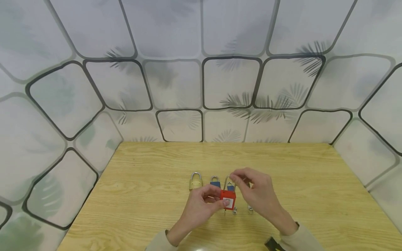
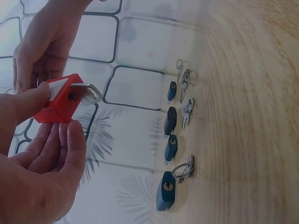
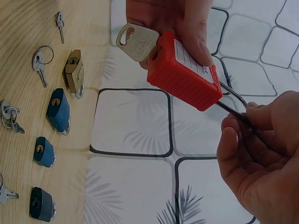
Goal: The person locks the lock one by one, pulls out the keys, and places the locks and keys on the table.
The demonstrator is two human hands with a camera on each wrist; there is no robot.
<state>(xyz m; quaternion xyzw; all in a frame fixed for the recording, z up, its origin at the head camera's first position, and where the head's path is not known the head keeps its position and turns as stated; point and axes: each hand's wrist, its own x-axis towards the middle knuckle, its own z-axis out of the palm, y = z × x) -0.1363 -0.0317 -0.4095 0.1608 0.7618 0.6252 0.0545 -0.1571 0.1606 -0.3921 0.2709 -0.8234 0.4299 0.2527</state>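
Note:
Before me, above the wooden table, my left hand (image 1: 199, 205) holds a red padlock (image 3: 180, 95) by its body, the thumb over its white label. A silver key (image 3: 138, 42) sticks out of the keyhole in the padlock's bottom end, also visible in the left wrist view. At the other end my right hand (image 1: 259, 191) pinches the curve of the long metal shackle (image 3: 230, 110) between thumb and fingers. Whether the shackle is locked or released I cannot tell.
On the table (image 1: 141, 195) a brass padlock (image 1: 195, 184) stands at the left of a row. Blue padlocks (image 3: 58, 109) and a darker padlock (image 3: 41, 204) follow. Loose keys (image 2: 188, 112), several on rings, lie in front of them. A patterned cloth wall (image 1: 176, 83) rises behind.

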